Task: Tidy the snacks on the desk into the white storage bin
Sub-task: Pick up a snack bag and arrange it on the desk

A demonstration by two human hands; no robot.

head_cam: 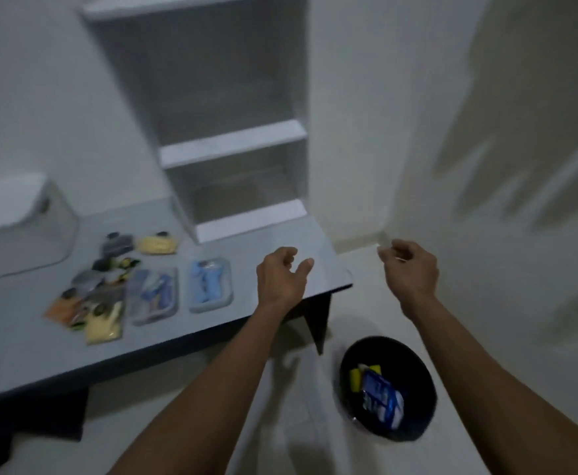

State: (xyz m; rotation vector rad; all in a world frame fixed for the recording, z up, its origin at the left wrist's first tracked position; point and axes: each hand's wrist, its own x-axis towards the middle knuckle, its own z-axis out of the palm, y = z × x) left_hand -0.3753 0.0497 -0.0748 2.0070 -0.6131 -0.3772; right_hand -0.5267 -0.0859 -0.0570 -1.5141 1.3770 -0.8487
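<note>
Several snack packets lie on the grey desk (191, 337): a light blue pack (210, 286), a blue and white pack (153, 293), a yellow packet (157, 244), a dark packet (117, 245) and a heap of orange, yellow and dark packets (92, 306). The white storage bin (20, 231) stands at the desk's far left, its lid on top. My left hand (282, 277) hovers over the desk's right end, fingers loosely curled, holding nothing. My right hand (411, 269) floats past the desk's right edge, fingers loosely curled, empty as far as the blur shows.
A white open shelf unit (232, 145) stands on the desk's back right. On the floor to the right sits a black round waste bin (388, 389) with blue and yellow wrappers inside. White walls close in behind and on the right.
</note>
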